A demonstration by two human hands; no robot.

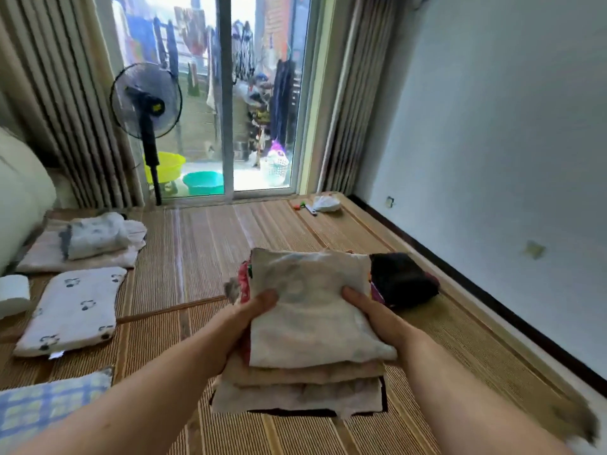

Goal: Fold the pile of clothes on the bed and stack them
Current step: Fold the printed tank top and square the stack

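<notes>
- Woven mat (213, 244) covers the bed, which runs up to a sliding glass door (226, 93) flanked by curtains, with a standing fan (146, 100) in the left corner.
- Left hand (253, 310) grips the left edge of the stack of folded clothes (302, 372). Its thumb lies on top and its fingers are tucked out of sight beneath.
- Right hand (368, 310) clasps the opposite edge the same way, thumb over the cloth, so the bundle is squeezed between both hands.
- Uppermost in the stack is a pale top garment (308, 290), folded into a rough rectangle and tilted slightly. Several pinkish and cream layers show below it, and the lowest spreads onto the mat in the middle of the bed. Whether the upper layers are lifted clear of the lower ones I cannot tell.
- Just right of the stack, touching or nearly so, sits a dark folded garment (404, 277).
- Well apart at the far left lies a second folded pile (95, 238), with a panda-print pillow (72, 310) and a checked pillow (49, 402) nearer the camera.
- Near the door lies a small white item (325, 203), too small to identify.
- No loose, unfolded heap is visible, so folding looks essentially done. What seems left is squaring this stack, and perhaps adding the dark piece and the far pile to it.
</notes>
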